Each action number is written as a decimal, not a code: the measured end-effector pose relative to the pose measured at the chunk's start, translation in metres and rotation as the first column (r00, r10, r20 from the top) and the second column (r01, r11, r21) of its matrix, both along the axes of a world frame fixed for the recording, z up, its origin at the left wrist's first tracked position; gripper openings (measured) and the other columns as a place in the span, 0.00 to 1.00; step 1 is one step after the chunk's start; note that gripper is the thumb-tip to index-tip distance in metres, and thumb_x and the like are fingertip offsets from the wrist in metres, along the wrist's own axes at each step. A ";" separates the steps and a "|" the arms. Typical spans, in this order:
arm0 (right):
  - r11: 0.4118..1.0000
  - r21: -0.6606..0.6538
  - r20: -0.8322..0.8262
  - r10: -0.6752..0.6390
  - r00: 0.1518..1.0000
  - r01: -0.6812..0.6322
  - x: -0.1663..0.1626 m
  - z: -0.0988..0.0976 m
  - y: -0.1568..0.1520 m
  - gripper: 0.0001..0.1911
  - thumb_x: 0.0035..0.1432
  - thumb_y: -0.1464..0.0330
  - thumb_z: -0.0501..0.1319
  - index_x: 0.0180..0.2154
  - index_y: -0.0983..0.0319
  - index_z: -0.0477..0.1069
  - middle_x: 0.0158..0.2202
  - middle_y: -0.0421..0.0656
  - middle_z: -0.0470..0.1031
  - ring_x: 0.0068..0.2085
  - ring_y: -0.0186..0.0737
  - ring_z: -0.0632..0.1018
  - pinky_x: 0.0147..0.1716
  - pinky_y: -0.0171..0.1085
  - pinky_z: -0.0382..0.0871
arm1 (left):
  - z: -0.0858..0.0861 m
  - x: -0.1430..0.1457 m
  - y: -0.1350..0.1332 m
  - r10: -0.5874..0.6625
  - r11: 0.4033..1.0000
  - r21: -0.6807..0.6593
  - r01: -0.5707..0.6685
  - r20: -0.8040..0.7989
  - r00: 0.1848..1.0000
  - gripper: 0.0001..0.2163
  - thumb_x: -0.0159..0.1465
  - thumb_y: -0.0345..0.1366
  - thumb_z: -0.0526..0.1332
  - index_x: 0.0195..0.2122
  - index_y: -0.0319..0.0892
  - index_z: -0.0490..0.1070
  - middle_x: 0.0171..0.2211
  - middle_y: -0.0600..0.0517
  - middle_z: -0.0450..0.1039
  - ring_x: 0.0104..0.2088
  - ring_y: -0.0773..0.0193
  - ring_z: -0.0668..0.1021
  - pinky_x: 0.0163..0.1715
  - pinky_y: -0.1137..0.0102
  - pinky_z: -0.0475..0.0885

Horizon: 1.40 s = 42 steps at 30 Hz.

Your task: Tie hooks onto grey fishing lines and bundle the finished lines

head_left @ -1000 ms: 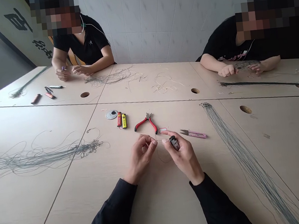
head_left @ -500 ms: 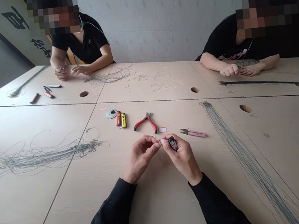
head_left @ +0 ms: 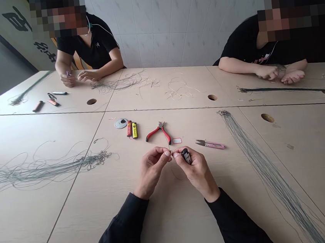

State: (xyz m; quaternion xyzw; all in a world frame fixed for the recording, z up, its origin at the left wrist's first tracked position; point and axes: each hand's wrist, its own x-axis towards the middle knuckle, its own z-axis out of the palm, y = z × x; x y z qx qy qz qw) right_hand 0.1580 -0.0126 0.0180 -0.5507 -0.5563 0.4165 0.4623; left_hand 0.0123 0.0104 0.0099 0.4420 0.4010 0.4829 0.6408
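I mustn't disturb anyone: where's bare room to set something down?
Lower left, between the near-left strand bundle and left sleeve; also right of the near-right strand bundle, below the hole beside it. It's crowded beyond the left hand and right hand, where lighters, pliers and snips lie.

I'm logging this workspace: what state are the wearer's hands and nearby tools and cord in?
Left hand, pinching a thin cord
Right hand, holding a black lighter
Black lighter, no flame visible
Pliers, lying flat, handles spread, jaws apart
Pink snips, lying flat, blades apart
Red lighter, lying, unlit
Yellow lighter, lying, unlit
Left cord bundle, loose and straggling
Right cord bundle, stretched out
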 end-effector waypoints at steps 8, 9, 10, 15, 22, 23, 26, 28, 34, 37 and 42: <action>1.000 -0.029 -0.014 0.007 1.000 -0.007 0.001 0.000 -0.001 0.12 0.62 0.58 0.61 0.36 0.61 0.73 0.24 0.37 0.68 0.24 0.32 0.64 0.24 0.32 0.59 | 0.004 0.000 -0.001 0.007 1.000 0.004 -0.006 -0.055 0.998 0.12 0.61 0.43 0.66 0.32 0.39 0.72 0.29 0.52 0.71 0.33 0.66 0.72 0.39 0.70 0.68; 1.000 -0.026 -0.013 0.011 1.000 -0.012 0.001 0.000 -0.001 0.12 0.62 0.58 0.61 0.36 0.61 0.73 0.25 0.37 0.69 0.24 0.32 0.64 0.25 0.32 0.59 | 0.005 0.000 -0.001 0.004 1.000 -0.003 -0.004 -0.055 0.998 0.12 0.61 0.43 0.67 0.31 0.39 0.72 0.29 0.52 0.71 0.33 0.66 0.72 0.39 0.70 0.68; 1.000 -0.027 -0.011 0.016 1.000 -0.017 0.001 0.000 -0.001 0.12 0.62 0.58 0.60 0.35 0.61 0.73 0.25 0.38 0.69 0.25 0.33 0.65 0.25 0.32 0.60 | 0.006 0.000 -0.001 0.003 1.000 -0.010 -0.003 -0.053 0.999 0.12 0.60 0.43 0.67 0.31 0.39 0.72 0.29 0.52 0.71 0.33 0.65 0.73 0.39 0.70 0.68; 0.999 -0.019 0.006 0.036 0.999 -0.035 0.001 0.000 -0.001 0.14 0.63 0.58 0.60 0.35 0.61 0.73 0.25 0.38 0.69 0.25 0.34 0.66 0.26 0.33 0.61 | 0.006 0.001 -0.002 -0.011 0.999 -0.034 0.010 -0.028 1.000 0.12 0.59 0.43 0.68 0.33 0.39 0.72 0.30 0.52 0.71 0.34 0.65 0.73 0.40 0.70 0.69; 0.999 -0.033 -0.032 -0.005 0.999 0.004 0.002 -0.001 -0.001 0.15 0.64 0.57 0.58 0.32 0.61 0.70 0.24 0.37 0.63 0.25 0.33 0.62 0.26 0.33 0.58 | 0.000 -0.001 0.000 -0.020 1.000 -0.024 0.019 -0.045 0.999 0.11 0.62 0.42 0.65 0.33 0.39 0.70 0.28 0.52 0.72 0.32 0.66 0.73 0.40 0.70 0.68; 0.999 -0.041 -0.034 -0.015 0.999 0.014 0.003 -0.002 -0.001 0.15 0.64 0.57 0.58 0.31 0.61 0.69 0.24 0.36 0.62 0.25 0.33 0.62 0.25 0.33 0.57 | 0.000 -0.002 0.000 -0.017 1.000 -0.022 0.016 -0.047 0.999 0.11 0.63 0.42 0.65 0.34 0.39 0.70 0.27 0.52 0.72 0.32 0.66 0.73 0.40 0.70 0.67; 0.998 -0.049 -0.019 -0.047 0.999 0.046 0.003 -0.006 0.000 0.12 0.64 0.58 0.59 0.36 0.60 0.68 0.25 0.36 0.63 0.26 0.33 0.62 0.26 0.33 0.58 | -0.002 -0.002 0.001 -0.003 1.000 -0.014 0.003 -0.033 0.999 0.09 0.64 0.40 0.64 0.34 0.39 0.70 0.27 0.52 0.72 0.32 0.67 0.73 0.40 0.70 0.67; 0.995 -0.048 -0.030 -0.084 0.996 0.082 0.002 -0.010 0.001 0.10 0.65 0.59 0.57 0.40 0.59 0.64 0.27 0.36 0.64 0.27 0.34 0.63 0.28 0.33 0.60 | -0.003 -0.002 0.001 0.006 1.000 -0.011 -0.006 0.013 1.000 0.08 0.64 0.39 0.64 0.34 0.39 0.70 0.29 0.52 0.72 0.32 0.66 0.74 0.41 0.70 0.68; 0.994 -0.104 -0.160 -0.061 0.985 0.045 0.001 -0.012 0.000 0.11 0.68 0.58 0.52 0.46 0.57 0.61 0.27 0.35 0.65 0.25 0.34 0.65 0.25 0.32 0.61 | -0.003 -0.002 0.000 0.004 0.999 -0.040 0.001 0.127 0.992 0.08 0.65 0.39 0.62 0.34 0.40 0.67 0.32 0.49 0.76 0.34 0.63 0.77 0.41 0.66 0.72; 0.995 -0.095 -0.157 -0.013 0.988 -0.002 0.001 -0.010 -0.002 0.12 0.66 0.57 0.56 0.44 0.59 0.65 0.26 0.36 0.66 0.25 0.33 0.66 0.26 0.32 0.63 | -0.001 -0.002 0.001 -0.019 0.999 -0.047 0.024 0.115 0.993 0.09 0.64 0.39 0.63 0.34 0.40 0.67 0.29 0.50 0.76 0.31 0.64 0.78 0.39 0.66 0.73; 0.996 -0.045 -0.119 0.070 0.990 -0.075 0.000 -0.008 -0.001 0.12 0.64 0.59 0.60 0.41 0.62 0.71 0.30 0.40 0.74 0.32 0.36 0.73 0.33 0.33 0.68 | 0.002 0.000 0.000 -0.035 0.997 -0.066 0.041 0.089 0.995 0.10 0.62 0.39 0.66 0.33 0.38 0.69 0.25 0.53 0.73 0.28 0.67 0.76 0.36 0.70 0.73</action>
